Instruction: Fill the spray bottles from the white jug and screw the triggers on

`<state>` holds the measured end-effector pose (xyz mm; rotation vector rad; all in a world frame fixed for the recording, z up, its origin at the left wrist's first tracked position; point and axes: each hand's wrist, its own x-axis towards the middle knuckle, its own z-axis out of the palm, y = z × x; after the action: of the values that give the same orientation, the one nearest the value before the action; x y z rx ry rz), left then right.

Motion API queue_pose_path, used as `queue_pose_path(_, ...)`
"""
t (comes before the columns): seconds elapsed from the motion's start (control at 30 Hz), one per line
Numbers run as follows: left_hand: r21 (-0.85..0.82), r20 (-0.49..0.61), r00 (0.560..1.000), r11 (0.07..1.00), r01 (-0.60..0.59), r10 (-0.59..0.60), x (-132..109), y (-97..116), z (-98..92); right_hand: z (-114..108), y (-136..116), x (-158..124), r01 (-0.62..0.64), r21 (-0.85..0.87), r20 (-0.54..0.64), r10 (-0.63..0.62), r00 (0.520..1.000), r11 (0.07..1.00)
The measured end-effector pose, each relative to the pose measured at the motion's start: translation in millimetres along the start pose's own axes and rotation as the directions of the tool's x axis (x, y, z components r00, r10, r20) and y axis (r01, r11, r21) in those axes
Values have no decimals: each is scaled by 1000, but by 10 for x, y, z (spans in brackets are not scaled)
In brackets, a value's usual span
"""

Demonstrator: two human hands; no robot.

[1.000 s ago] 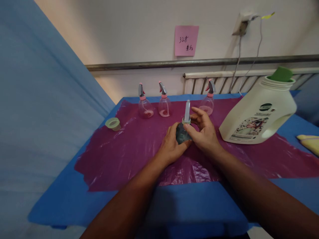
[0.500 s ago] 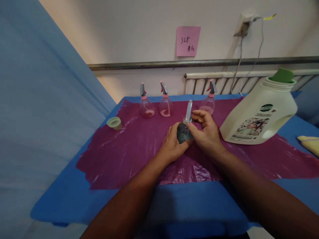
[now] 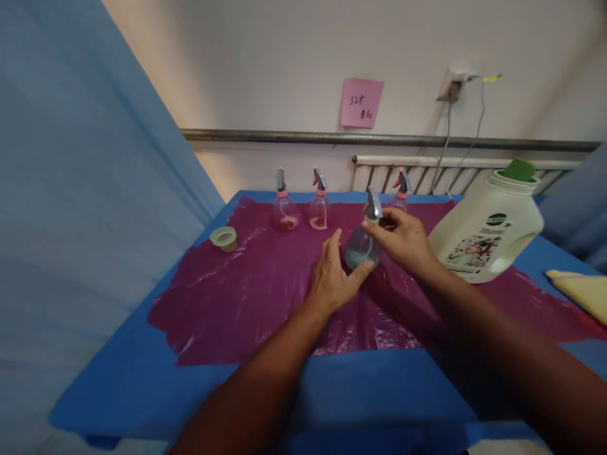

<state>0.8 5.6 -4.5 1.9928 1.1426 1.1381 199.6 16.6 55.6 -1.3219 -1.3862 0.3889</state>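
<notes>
A small clear spray bottle (image 3: 361, 248) with a grey trigger head and bluish-green liquid at its base is in front of me. My right hand (image 3: 403, 237) grips it at the neck, thumb in front and fingers behind. At its left, my left hand (image 3: 334, 272) is open, fingers apart from the bottle; its thumb lies near the bottle's base, and whether it touches I cannot tell. Two pink-collared spray bottles, one at the left (image 3: 285, 212) and one beside it (image 3: 319, 212), stand behind. A third pink-collared bottle (image 3: 399, 199) is partly hidden behind my right hand.
A large cream detergent jug (image 3: 488, 221) with a green piece in its mouth stands at the right. A pale green cap (image 3: 224, 239) sits at the left. Purple plastic sheeting (image 3: 246, 297) covers part of the blue table (image 3: 370, 385). A yellow cloth (image 3: 578, 291) lies far right.
My left hand has opened from around the bottle. My right hand has closed on its neck, and the bottle has shifted slightly right. The camera view has tilted up a little.
</notes>
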Motion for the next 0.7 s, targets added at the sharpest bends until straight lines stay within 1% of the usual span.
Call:
queue_pose_path(0.07,-17,-80,996,1000,-26,25,15,-32,1,-72,20,249,46,-67,-7,-46,999,997)
queue_pose_path(0.13,-19,-118,993,999,-27,25,28,-65,5,-115,59,501,61,-160,-25,-66,997,985)
queue_pose_path(0.23,0,-99,995,1000,-6,6,28,-88,23,-107,146,823,3,-316,-69,-27,997,949)
queue_pose_path(0.3,12,-71,997,1000,-2,3,13,-77,37,-60,218,981,-39,-384,-95,3,995,922)
queue_pose_path(0.47,23,-35,999,1000,-3,4,-23,-26,48,100,426,1206,-99,-447,-107,57,993,889)
queue_pose_path(0.6,29,-21,1000,999,16,-15,-24,-3,43,204,574,1296,-126,-488,-89,94,992,863)
queue_pose_path(0.7,39,-5,1000,999,12,-12,-26,22,33,231,621,1320,-134,-514,-79,109,991,847)
